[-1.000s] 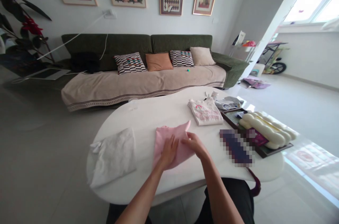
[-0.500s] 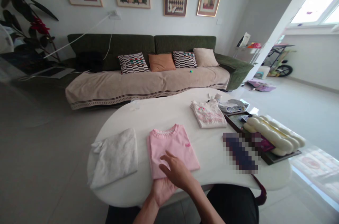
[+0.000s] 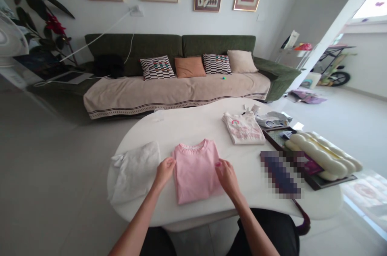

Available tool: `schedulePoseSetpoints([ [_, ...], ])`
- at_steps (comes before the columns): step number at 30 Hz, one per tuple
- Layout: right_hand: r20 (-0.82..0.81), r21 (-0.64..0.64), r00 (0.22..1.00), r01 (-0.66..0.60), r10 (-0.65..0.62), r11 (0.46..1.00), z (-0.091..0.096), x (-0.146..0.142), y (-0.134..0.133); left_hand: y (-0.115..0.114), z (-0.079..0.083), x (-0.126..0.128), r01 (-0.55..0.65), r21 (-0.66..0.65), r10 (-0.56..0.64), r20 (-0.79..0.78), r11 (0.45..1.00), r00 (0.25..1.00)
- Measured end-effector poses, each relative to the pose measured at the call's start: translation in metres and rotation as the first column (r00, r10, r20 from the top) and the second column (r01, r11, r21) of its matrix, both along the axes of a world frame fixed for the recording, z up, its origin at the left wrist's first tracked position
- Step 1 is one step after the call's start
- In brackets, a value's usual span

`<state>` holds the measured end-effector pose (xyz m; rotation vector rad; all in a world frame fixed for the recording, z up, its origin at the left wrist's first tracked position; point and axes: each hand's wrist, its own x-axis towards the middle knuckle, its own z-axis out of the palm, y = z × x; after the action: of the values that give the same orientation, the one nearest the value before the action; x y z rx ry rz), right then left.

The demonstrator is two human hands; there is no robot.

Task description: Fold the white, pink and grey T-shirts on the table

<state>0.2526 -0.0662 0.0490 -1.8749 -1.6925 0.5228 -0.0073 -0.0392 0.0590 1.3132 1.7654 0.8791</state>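
Observation:
A pink T-shirt [image 3: 196, 171], folded into a neat rectangle with its collar away from me, lies on the white table [image 3: 169, 211]. My left hand [image 3: 165, 172] pinches its left edge with closed fingers. At the opposite edge, my right hand [image 3: 228, 177] is closed on the fabric by the small pink chest mark. Left of the shirt lies a folded light grey garment [image 3: 136, 171], close to my left hand. Farther off to the right rests a folded white shirt [image 3: 244, 128] with a pink print.
On the table's right are a dark tray [image 3: 320, 183] with a puffy cream-coloured item [image 3: 323, 155], a blurred-out dark object [image 3: 281, 175] with a strap, and a crumpled silver packet [image 3: 273, 119]. A green sofa [image 3: 217, 42] with cushions stands behind.
My hands were together at the shirt's near edge, the right one above the left. They have parted to the shirt's left and right edges and closed there. The view has shifted slightly.

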Motion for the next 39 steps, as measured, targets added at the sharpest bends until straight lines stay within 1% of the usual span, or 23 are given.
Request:
schedulePoseSetpoints([
  [1, -0.013, -0.011, 0.999, 0.048, -0.048, 0.999, 0.002, 0.006, 0.013, 0.013, -0.002, 0.002, -0.017, -0.007, 0.017, -0.043, 1.000, 0.999],
  [3, -0.034, -0.056, 0.993, 0.110, -0.112, 0.992, 0.004, 0.015, 0.038, 0.030, -0.007, 0.008, -0.026, -0.020, 0.024, -0.089, 0.999, 0.996],
  [6, -0.094, -0.127, 0.985, 0.131, -0.143, 0.983, 0.006, 0.018, 0.063, 0.039, -0.009, 0.018, -0.058, -0.031, 0.053, -0.133, 0.998, 0.990],
  [9, -0.161, -0.159, 0.977, 0.110, -0.136, 0.981, 0.006, 0.009, 0.071, 0.039, -0.007, 0.023, -0.065, -0.031, 0.060, -0.130, 0.997, 0.990],
  [13, -0.230, -0.147, 0.966, 0.085, -0.118, 0.986, 0.007, -0.001, 0.071, 0.029, -0.004, 0.021, -0.067, -0.024, 0.066, -0.056, 0.997, 0.996],
  [18, -0.231, -0.185, 0.966, 0.072, -0.114, 0.980, 0.005, -0.001, 0.072, 0.014, -0.004, 0.017, -0.122, -0.071, 0.124, 0.021, 0.990, 0.992],
  [21, -0.186, -0.217, 0.978, 0.050, -0.092, 0.975, 0.004, 0.005, 0.067, 0.001, -0.004, 0.017, -0.128, -0.096, 0.133, 0.047, 0.987, 0.990],
  [23, -0.139, -0.229, 0.988, 0.027, -0.060, 0.973, 0.003, 0.011, 0.058, -0.013, -0.005, 0.017, -0.092, -0.110, 0.102, 0.087, 0.990, 0.991],
  [27, -0.029, -0.240, 0.999, 0.012, -0.019, 0.971, 0.000, 0.021, 0.029, -0.052, -0.011, 0.017, 0.038, -0.155, -0.008, 0.187, 0.987, 0.982],
  [30, 0.031, -0.225, 0.999, 0.018, -0.011, 0.974, -0.004, 0.021, 0.007, -0.075, -0.015, 0.022, 0.070, -0.181, -0.035, 0.188, 0.981, 0.982],
  [32, 0.053, -0.208, 0.999, 0.011, 0.000, 0.978, -0.007, 0.020, -0.006, -0.087, -0.016, 0.024, 0.083, -0.169, -0.054, 0.173, 0.982, 0.983],
  [35, 0.079, -0.190, 0.996, -0.017, 0.032, 0.982, -0.008, 0.020, -0.021, -0.102, -0.013, 0.024, 0.130, -0.135, -0.120, 0.080, 0.982, 0.990],
  [37, 0.169, -0.141, 0.985, -0.007, 0.031, 0.990, -0.006, 0.021, -0.026, -0.108, -0.007, 0.021, 0.163, -0.128, -0.169, -0.041, 0.978, 0.985],
  [39, 0.281, -0.055, 0.960, -0.001, 0.016, 0.998, -0.002, 0.018, -0.023, -0.105, 0.002, 0.018, 0.172, -0.120, -0.192, -0.189, 0.978, 0.963],
])
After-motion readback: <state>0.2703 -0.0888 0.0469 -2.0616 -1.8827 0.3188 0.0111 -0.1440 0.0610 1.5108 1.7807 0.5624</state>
